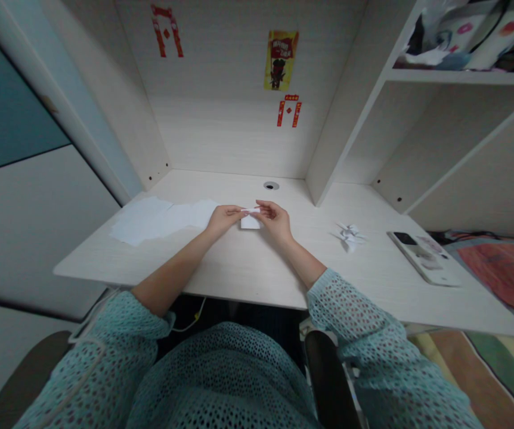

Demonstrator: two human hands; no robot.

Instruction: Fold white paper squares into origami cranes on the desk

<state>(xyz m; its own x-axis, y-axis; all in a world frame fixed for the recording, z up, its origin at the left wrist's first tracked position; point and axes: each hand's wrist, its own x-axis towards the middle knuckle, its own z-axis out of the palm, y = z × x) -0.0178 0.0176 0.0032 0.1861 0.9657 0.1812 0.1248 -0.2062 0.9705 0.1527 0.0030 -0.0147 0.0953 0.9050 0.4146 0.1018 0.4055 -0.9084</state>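
A small folded piece of white paper [250, 223] is held up just over the desk, between both hands. My left hand [223, 219] pinches its upper left edge. On the other side, my right hand [276, 219] grips the upper right edge, thumb against the paper and some fingers curled behind it. The top of the paper is bent into a narrow fold, partly covered by the fingertips. Left of my left hand, flat white paper sheets [145, 219] lie spread on the desk. To the right of my right hand sits a folded white paper figure [350, 236] with pointed tips.
A phone in a pale case [423, 258] lies on the desk [239, 268] at the right. A cable hole [271, 186] is near the back wall. An upright shelf panel [350, 107] stands behind the right hand. A dark armrest [332, 381] is below the desk edge.
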